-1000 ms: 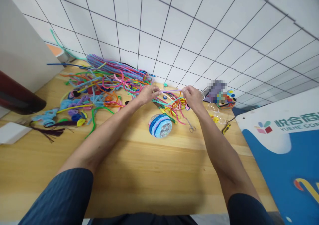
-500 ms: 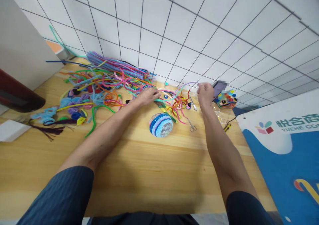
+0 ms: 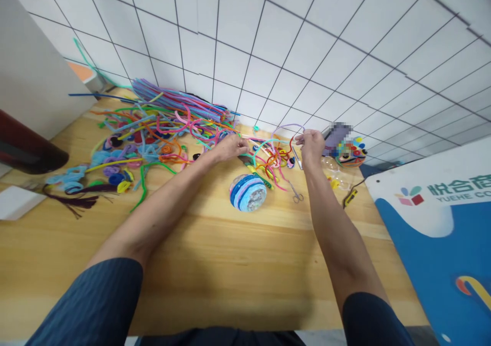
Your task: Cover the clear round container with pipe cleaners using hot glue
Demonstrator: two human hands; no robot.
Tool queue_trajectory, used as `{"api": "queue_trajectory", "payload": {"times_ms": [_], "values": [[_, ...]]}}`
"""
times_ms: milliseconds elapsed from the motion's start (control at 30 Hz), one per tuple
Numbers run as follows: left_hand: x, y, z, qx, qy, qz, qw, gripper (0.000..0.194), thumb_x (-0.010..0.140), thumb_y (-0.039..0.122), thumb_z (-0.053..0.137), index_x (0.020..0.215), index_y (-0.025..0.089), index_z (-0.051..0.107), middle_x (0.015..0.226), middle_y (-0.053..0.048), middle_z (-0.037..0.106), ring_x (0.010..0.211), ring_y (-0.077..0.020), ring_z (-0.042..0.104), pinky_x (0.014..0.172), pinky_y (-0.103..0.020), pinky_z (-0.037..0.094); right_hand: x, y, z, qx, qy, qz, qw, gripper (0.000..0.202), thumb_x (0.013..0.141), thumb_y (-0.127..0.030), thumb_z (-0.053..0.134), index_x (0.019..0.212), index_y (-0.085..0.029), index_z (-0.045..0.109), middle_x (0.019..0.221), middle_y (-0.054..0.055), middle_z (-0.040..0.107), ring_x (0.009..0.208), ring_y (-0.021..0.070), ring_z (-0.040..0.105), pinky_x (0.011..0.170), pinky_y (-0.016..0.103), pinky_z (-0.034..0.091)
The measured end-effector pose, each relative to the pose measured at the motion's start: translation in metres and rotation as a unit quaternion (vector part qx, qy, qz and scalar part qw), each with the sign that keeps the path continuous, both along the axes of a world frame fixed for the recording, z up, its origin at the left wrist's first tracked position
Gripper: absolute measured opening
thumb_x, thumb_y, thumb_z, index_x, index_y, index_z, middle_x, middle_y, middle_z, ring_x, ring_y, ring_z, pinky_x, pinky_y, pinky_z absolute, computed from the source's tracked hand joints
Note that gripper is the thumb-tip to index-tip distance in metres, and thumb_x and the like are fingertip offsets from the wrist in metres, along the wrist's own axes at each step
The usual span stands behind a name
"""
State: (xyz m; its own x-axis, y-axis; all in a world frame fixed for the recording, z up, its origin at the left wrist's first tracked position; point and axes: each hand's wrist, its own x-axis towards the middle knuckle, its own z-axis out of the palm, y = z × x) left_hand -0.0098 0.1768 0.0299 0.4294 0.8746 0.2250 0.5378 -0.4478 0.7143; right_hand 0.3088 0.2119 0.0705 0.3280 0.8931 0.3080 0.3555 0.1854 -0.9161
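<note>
I judge the ball [image 3: 248,192] partly covered: blue and lilac bands circle its side, while the end facing the worktop's right edge shows a bare, silvery surface. That end looks left to do, if it is meant to be covered at all. The ball sits behind the middle of the worktop [image 3: 238,274], touched by neither hand.

Near the back edge, the right hand [image 3: 311,144] has thumb and fingers closed in a pinch on a purple stem [image 3: 289,125], which arches toward the left. The left hand [image 3: 232,146] is half curled over the stem pile [image 3: 153,126] (I can't tell whether it grips anything).

Between the hands, a loose tangle [image 3: 274,159] crowds the space, with scissors [image 3: 298,198] just in front. A cutter [image 3: 349,198] lies by the right edge.
</note>
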Motion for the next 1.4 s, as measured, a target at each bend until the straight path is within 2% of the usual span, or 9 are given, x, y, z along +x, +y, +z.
{"api": "queue_trajectory", "payload": {"times_ms": [133, 233, 333, 467, 700, 900, 1133, 1267, 1400], "values": [[-0.005, 0.003, -0.002, 0.010, -0.005, 0.030, 0.999, 0.035, 0.095, 0.040, 0.062, 0.088, 0.014, 0.083, 0.083, -0.006, 0.082, 0.079, -0.0203, 0.072, 0.073, -0.027, 0.050, -0.007, 0.000, 0.001, 0.019, 0.059, -0.012, 0.998, 0.026, 0.102, -0.053, 0.061, 0.102, -0.028, 0.056, 0.093, 0.001, 0.082, 0.075, 0.0148, 0.073, 0.058, 0.022, 0.048], [-0.006, 0.004, -0.003, 0.013, -0.002, 0.035, 0.999, 0.033, 0.094, 0.039, 0.062, 0.089, 0.015, 0.084, 0.086, -0.007, 0.083, 0.080, -0.0208, 0.073, 0.073, -0.027, 0.051, -0.008, -0.003, 0.002, -0.009, -0.081, 0.006, 0.997, 0.021, 0.101, -0.045, 0.056, 0.113, -0.027, 0.061, 0.113, 0.005, 0.084, 0.096, 0.0183, 0.077, 0.079, 0.030, 0.060], [-0.006, 0.005, -0.005, 0.018, 0.002, 0.039, 0.999, 0.029, 0.092, 0.036, 0.063, 0.089, 0.016, 0.085, 0.089, -0.007, 0.084, 0.081, -0.0213, 0.073, 0.075, -0.028, 0.051, -0.005, -0.018, 0.000, -0.038, -0.250, 0.018, 0.967, 0.019, 0.093, -0.036, 0.063, 0.106, -0.023, 0.070, 0.116, 0.010, 0.082, 0.104, 0.0252, 0.074, 0.099, 0.043, 0.059], [-0.006, 0.006, -0.007, 0.020, 0.006, 0.046, 0.999, 0.027, 0.092, 0.035, 0.065, 0.087, 0.017, 0.085, 0.088, -0.007, 0.085, 0.080, -0.0212, 0.073, 0.074, -0.028, 0.051, -0.005, -0.048, -0.008, -0.063, -0.326, 0.070, 0.941, 0.013, 0.090, -0.028, 0.065, 0.093, -0.023, 0.077, 0.101, 0.010, 0.081, 0.098, 0.0285, 0.071, 0.099, 0.045, 0.057], [-0.004, 0.001, -0.001, 0.017, 0.011, 0.053, 0.998, 0.025, 0.091, 0.032, 0.065, 0.084, 0.017, 0.084, 0.081, -0.005, 0.082, 0.075, -0.0198, 0.070, 0.069, -0.027, 0.047, -0.025, -0.081, -0.017, -0.076, -0.419, 0.161, 0.890, 0.026, 0.096, -0.016, 0.060, 0.103, -0.024, 0.084, 0.109, 0.012, 0.082, 0.110, 0.0304, 0.072, 0.106, 0.044, 0.055], [-0.023, -0.001, 0.029, 0.026, 0.014, 0.096, 0.995, 0.027, 0.089, 0.030, 0.063, 0.068, 0.016, 0.073, 0.059, 0.000, 0.062, 0.063, -0.0163, 0.055, 0.062, -0.028, 0.038, -0.026, -0.089, -0.018, -0.107, -0.458, 0.101, 0.876, 0.025, 0.100, -0.021, 0.058, 0.109, -0.022, 0.081, 0.118, 0.016, 0.082, 0.114, 0.0330, 0.072, 0.099, 0.044, 0.055], [-0.053, -0.016, 0.082, 0.003, -0.076, 0.182, 0.980, 0.026, 0.091, 0.035, 0.067, 0.071, 0.018, 0.070, 0.055, 0.004, 0.049, 0.055, -0.0121, 0.043, 0.054, -0.027, 0.031, -0.015, -0.098, -0.028, -0.187, -0.466, 0.050, 0.863, 0.015, 0.095, -0.033, 0.073, 0.082, -0.026, 0.072, 0.090, 0.014, 0.082, 0.095, 0.0321, 0.077, 0.081, 0.039, 0.052], [-0.064, -0.027, 0.103, -0.018, -0.114, 0.214, 0.970, 0.021, 0.090, 0.034, 0.070, 0.080, 0.017, 0.077, 0.057, 0.003, 0.051, 0.054, -0.0115, 0.043, 0.054, -0.026, 0.032, -0.012, -0.100, -0.026, -0.193, -0.437, 0.067, 0.876, 0.022, 0.093, -0.027, 0.070, 0.072, -0.027, 0.063, 0.082, 0.010, 0.079, 0.085, 0.0295, 0.076, 0.078, 0.038, 0.050], [-0.063, -0.034, 0.113, -0.009, -0.140, 0.208, 0.968, 0.022, 0.092, 0.034, 0.069, 0.082, 0.016, 0.077, 0.058, 0.002, 0.051, 0.054, -0.0104, 0.042, 0.054, -0.024, 0.032, -0.004, -0.098, -0.017, -0.183, -0.384, 0.080, 0.901, 0.016, 0.097, -0.033, 0.061, 0.082, -0.027, 0.065, 0.079, 0.005, 0.079, 0.076, 0.0242, 0.073, 0.071, 0.035, 0.051]]}}
